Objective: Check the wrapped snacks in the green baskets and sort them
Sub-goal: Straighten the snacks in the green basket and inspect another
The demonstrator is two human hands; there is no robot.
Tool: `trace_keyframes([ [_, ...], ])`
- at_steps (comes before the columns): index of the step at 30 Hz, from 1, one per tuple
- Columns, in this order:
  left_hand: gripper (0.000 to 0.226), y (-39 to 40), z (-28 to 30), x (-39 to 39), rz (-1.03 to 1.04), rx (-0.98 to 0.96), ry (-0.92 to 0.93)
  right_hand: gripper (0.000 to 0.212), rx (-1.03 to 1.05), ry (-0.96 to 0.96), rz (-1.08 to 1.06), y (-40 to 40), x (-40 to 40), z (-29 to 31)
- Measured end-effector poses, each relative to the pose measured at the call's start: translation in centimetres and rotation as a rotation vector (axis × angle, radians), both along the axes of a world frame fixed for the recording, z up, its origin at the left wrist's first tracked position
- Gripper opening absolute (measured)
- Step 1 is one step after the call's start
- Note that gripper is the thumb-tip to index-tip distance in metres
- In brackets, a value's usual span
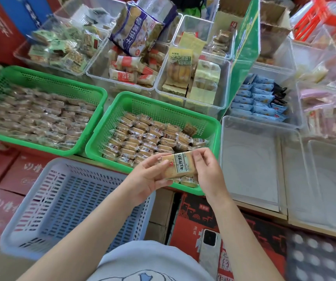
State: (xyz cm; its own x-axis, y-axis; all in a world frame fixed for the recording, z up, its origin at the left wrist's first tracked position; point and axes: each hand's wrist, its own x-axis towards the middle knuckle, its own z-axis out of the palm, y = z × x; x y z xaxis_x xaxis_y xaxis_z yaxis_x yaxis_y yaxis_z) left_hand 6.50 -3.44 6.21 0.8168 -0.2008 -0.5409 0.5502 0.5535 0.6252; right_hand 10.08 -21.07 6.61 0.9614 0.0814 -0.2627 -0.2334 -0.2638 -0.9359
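A wrapped snack (180,166), tan with a black-and-white label, is held between both hands over the near edge of the right green basket (213,126). My left hand (150,176) grips its left end, thumb on top. My right hand (206,169) pinches its right end. That basket holds several wrapped snacks of the same kind (142,136). The left green basket (94,92) is filled with rows of similar wrapped snacks (37,118).
A pale blue basket (66,203) stands empty at the near left. Clear empty bins (250,163) lie to the right. Clear bins of other snacks (134,72) line the back. Red cartons (195,216) and a phone (210,252) lie below.
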Motion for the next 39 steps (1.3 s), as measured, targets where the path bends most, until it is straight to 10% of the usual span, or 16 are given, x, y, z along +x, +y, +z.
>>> trace_keyframes([
  [7,0.032,0.2,0.4,-0.8,-0.019,-0.116,0.006,0.029,0.017,0.050,-0.056,-0.7,-0.6,0.7],
  [14,0.023,0.2,0.7,-1.0,0.008,0.191,-0.058,0.026,0.123,0.160,-0.124,-1.0,-1.4,0.7],
  [25,0.015,-0.5,0.1,-0.8,0.098,0.254,0.108,0.019,-0.337,-0.525,-0.016,-1.1,-1.9,0.0],
  [33,0.007,-1.2,1.0,-0.7,0.044,0.191,-0.134,0.026,0.228,0.120,-0.212,-2.7,-1.4,0.7],
  [39,0.017,-1.4,1.5,-0.2,-0.022,0.286,-0.206,0.037,0.541,0.266,-0.178,-3.9,-1.2,-0.1],
])
